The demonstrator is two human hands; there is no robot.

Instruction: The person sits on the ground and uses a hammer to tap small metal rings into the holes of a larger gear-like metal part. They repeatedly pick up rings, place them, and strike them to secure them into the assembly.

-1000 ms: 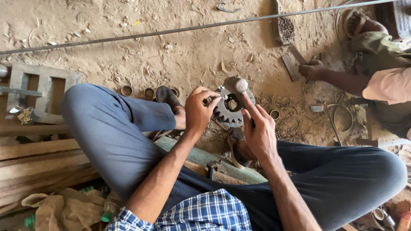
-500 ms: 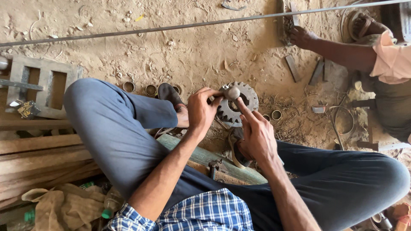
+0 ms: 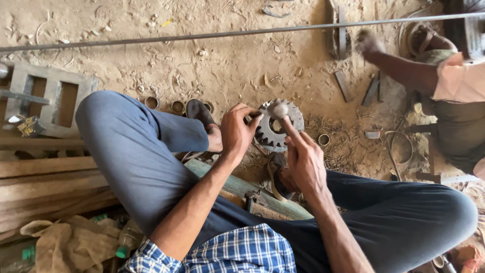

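Sandy earth floor (image 3: pixel 227 65), littered with chips, wire scraps and small metal bits; no counter, all work done on the ground. Long thin steel rod (image 3: pixel 202 36) crossing the upper frame from left to right. Grey metal frame with rectangular openings (image 3: pixel 50 98) at upper left; wooden planks (image 3: pixel 40 182) stacked at mid left; crumpled sacking (image 3: pixel 65 242) at lower left. Short metal rings (image 3: pixel 177 106) in a row on the dirt just above the seated person's blue-trousered knee, one more ring (image 3: pixel 323 139) right of centre.

Toothed gear wheel (image 3: pixel 275 129), dark and worn, held upright at frame centre above the person's sandalled foot. Left hand (image 3: pixel 237 134): fingers closed on the gear's left edge. Right hand (image 3: pixel 303 159): fingers pinched around a small rounded grey piece (image 3: pixel 278 108) at the gear's top; what it is cannot be told.

Second person at upper right, arm (image 3: pixel 399 68) stretched toward flat metal bars (image 3: pixel 343 35), hand blurred.
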